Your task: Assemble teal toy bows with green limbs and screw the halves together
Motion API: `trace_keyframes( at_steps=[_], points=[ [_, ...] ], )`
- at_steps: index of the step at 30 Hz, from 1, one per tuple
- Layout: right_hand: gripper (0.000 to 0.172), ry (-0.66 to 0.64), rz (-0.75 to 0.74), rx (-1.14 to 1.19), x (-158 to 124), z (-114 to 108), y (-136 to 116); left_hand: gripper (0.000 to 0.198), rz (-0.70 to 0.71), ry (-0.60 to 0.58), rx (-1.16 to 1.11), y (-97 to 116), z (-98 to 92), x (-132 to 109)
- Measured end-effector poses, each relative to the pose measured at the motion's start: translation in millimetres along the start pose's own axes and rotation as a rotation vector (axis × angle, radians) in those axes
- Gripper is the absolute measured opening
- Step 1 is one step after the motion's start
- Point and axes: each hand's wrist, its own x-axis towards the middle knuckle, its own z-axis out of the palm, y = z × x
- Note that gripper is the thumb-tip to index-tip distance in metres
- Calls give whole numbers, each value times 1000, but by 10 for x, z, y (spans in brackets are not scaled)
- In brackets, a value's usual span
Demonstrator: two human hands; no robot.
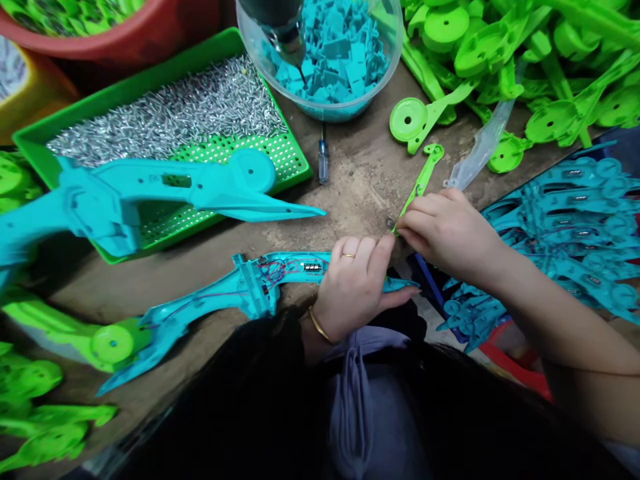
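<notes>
An opened turquoise plastic toy shell (210, 300) lies on the table with its inside up, showing thin red and blue wires and a small metal spring-like piece. My left hand (353, 287) lies over its right end, fingers curled around it. A slim green plastic part (425, 173) with a rounded tip is pinched in the fingers of my right hand (445, 230). Its lower end reaches the left fingertips, where the exact contact is hidden. Another turquoise half shell (165, 190) rests outer side up across the green tray at left.
The green tray (107, 100) holds many screws. Behind are a clear tub (320, 110) of small turquoise pieces, a power driver (287, 40) and a small screwdriver (323, 160). Green parts (450, 30) pile at back right; turquoise shells (575, 233) stack at right. A translucent piece (480, 150) lies nearby.
</notes>
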Motion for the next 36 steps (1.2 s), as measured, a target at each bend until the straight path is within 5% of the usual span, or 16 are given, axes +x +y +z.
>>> trace_keyframes(
  at_steps=[12,27,36],
  points=[
    [34,-62,-30,100,127,-10,66,71,-1,33,-28,-5,29,-29],
    [16,270,94,126,-295,269,-80,68,10,65,-88,-12,50,-45],
    [18,325,-14,123,-269,389,107,70,14,64,-72,-3,31,-32]
  ],
)
